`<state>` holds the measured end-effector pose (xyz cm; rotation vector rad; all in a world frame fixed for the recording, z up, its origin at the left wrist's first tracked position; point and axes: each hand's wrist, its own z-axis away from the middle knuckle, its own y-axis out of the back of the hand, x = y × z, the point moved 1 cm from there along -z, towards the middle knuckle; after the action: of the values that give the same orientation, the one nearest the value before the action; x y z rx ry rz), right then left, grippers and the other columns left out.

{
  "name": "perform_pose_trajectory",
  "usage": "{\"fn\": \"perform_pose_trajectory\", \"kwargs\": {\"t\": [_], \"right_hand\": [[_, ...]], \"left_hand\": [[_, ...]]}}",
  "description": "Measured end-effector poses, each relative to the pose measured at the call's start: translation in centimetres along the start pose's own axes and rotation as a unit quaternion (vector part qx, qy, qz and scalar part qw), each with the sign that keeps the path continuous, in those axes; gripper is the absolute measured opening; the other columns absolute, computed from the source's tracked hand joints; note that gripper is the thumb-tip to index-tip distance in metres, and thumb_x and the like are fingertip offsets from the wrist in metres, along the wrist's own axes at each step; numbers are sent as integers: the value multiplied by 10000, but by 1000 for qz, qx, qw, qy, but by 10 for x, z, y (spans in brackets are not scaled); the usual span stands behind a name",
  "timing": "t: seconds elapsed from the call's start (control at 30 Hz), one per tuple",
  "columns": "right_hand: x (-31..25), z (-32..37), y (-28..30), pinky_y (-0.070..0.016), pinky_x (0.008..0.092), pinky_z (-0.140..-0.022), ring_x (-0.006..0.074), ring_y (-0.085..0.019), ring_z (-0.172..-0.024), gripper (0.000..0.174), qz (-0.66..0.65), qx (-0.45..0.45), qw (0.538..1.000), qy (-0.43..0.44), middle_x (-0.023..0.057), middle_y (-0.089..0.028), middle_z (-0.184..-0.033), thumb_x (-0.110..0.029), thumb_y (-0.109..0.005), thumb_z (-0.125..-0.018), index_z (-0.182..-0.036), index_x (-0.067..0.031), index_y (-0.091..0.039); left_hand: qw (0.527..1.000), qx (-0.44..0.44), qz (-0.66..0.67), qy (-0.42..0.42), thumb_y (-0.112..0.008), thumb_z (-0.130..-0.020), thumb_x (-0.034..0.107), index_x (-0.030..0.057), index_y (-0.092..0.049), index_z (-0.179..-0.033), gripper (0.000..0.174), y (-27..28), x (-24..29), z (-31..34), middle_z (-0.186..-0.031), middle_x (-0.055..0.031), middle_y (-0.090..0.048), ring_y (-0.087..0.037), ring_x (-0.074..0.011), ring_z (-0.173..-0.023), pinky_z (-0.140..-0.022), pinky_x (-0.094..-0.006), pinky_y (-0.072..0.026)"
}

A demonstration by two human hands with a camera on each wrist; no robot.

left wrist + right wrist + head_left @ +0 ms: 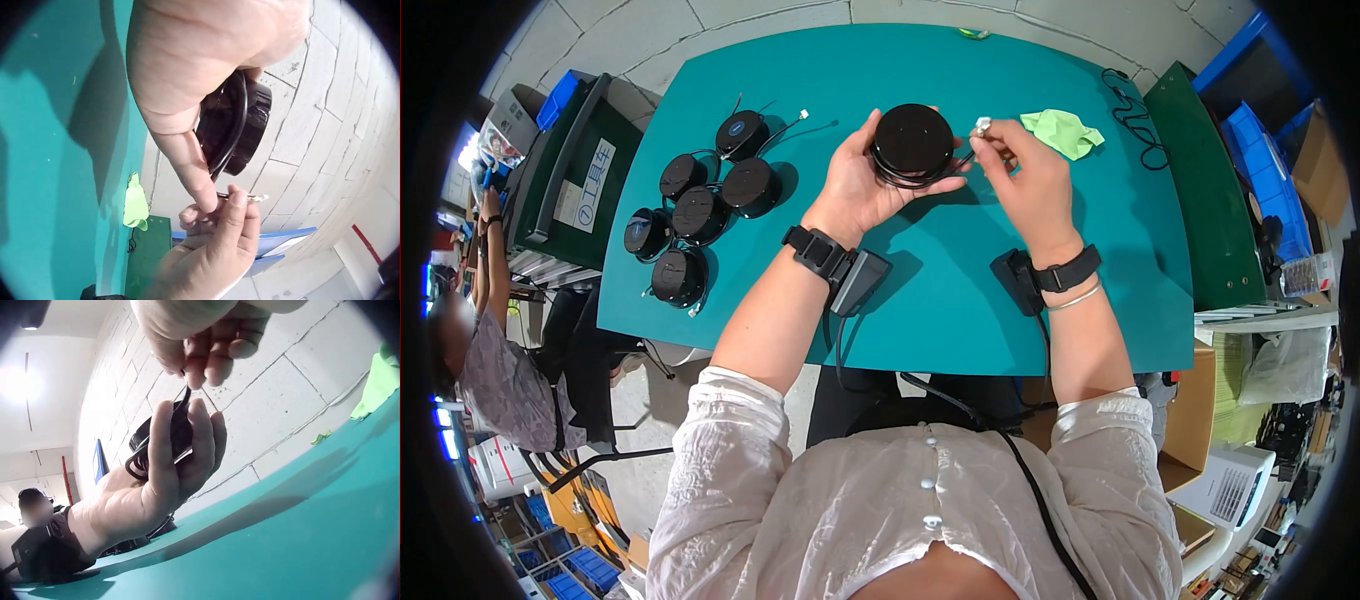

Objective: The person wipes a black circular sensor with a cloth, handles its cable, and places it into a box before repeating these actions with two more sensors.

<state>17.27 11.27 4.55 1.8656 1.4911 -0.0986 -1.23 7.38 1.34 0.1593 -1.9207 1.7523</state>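
A glossy black round puck-shaped device lies in my left hand, whose fingers and thumb hold it from below and the sides. Black cable loops round its side. My right hand pinches the cable's free end between thumb and fingers, just right of the device. A small white connector sticks out past those fingertips, and in the left wrist view the connector shows beyond the thumb. Both hands are raised over the green table. In the right wrist view the left hand's fingers partly cover the device.
Several similar black devices with cables and white plugs sit on the table's left. A light green cloth and a black cable lie at the right. Green cabinets flank the table, a brick wall stands behind, and another person is at far left.
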Motion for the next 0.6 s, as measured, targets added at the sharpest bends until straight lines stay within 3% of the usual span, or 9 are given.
{"fn": "perform_pose_trajectory", "kwargs": {"t": [0.03, 0.13, 0.23, 0.3, 0.33, 0.47, 0.53, 0.57, 0.6], "right_hand": [[3, 1, -1, -464, 274, -527, 180, -613, -583, 123, -24, -11, 996, -82, 64, -656, -731, -152, -662, -861, -897, -36, -640], [19, 4, -7, -471, 258, -538, 170, -625, -595, 159, -113, -34, 972, -204, 88, -665, -741, -173, -638, -884, -919, -18, -641], [22, 4, -10, -491, 275, -576, 197, -645, -627, 174, -155, -66, 956, -242, 117, -680, -782, -163, -606, -898, -971, -13, -655], [17, 3, -8, -500, 298, -617, 222, -655, -677, 200, -110, -84, 959, -246, 136, -681, -818, -176, -592, -905, -993, -10, -660], [15, 3, -7, -508, 321, -657, 247, -666, -727, 226, -66, -100, 960, -252, 155, -682, -855, -188, -578, -912, -1015, -7, -666], [18, 5, -10, -497, 354, -788, 305, -646, -920, 279, -101, -102, 959, -244, 199, -658, -1009, -216, -555, -923, -1093, -16, -648], [2, 2, -10, -467, 373, -901, 337, -572, -1095, 463, -126, -145, 957, -217, 222, -583, -1188, -308, -603, -894, -1247, -14, -548], [2, 5, -15, -467, 373, -901, 337, -572, -1095, 463, -127, -146, 957, -216, 222, -583, -1188, -308, -603, -894, -1247, -14, -548], [5, 9, -20, -452, 383, -937, 345, -541, -1138, 595, -129, -164, 957, -202, 223, -548, -1239, -363, -640, -859, -1309, -10, -474]], "left_hand": [[1000, 0, 0, 0, -204, -1015, 425, 23, -370, -1391, 575, -2, 0, 0, -1324, -225, -475, -522, -428, -1158, -933, -589, -492], [1000, -9, -22, 10, -225, -1015, 430, 35, -356, -1402, 568, -6, -2, 1, -1341, -236, -458, -495, -452, -1181, -960, -603, -464], [998, -14, -61, 13, -305, -1012, 425, 23, -414, -1341, 531, -5, -8, -2, -1312, -241, -480, -511, -446, -1171, -941, -607, -475], [993, -29, -113, 14, -323, -1014, 397, 56, -405, -1353, 487, 1, -14, -5, -1346, -186, -473, -490, -377, -1224, -970, -599, -451], [995, -22, -101, 1, -394, -1009, 350, 63, -436, -1276, 395, 0, -17, -5, -1241, -143, -536, -565, -295, -1115, -897, -541, -500], [991, -25, -129, -16, -388, -1013, 353, 89, -420, -1300, 391, -2, -21, -6, -1231, -111, -533, -545, -251, -1125, -914, -502, -488], [988, 6, -151, -19, -416, -1007, 349, 119, -388, -1343, 408, -6, -20, -3, -1240, -74, -517, -524, -213, -1142, -943, -444, -467], [988, 7, -151, -20, -416, -1007, 349, 119, -388, -1343, 408, -4, -21, -4, -1240, -74, -517, -524, -213, -1142, -943, -444, -467], [986, 9, -162, -34, -434, -1002, 348, 128, -362, -1366, 431, -3, -22, -5, -1253, -65, -504, -517, -205, -1149, -957, -426, -457]]}}
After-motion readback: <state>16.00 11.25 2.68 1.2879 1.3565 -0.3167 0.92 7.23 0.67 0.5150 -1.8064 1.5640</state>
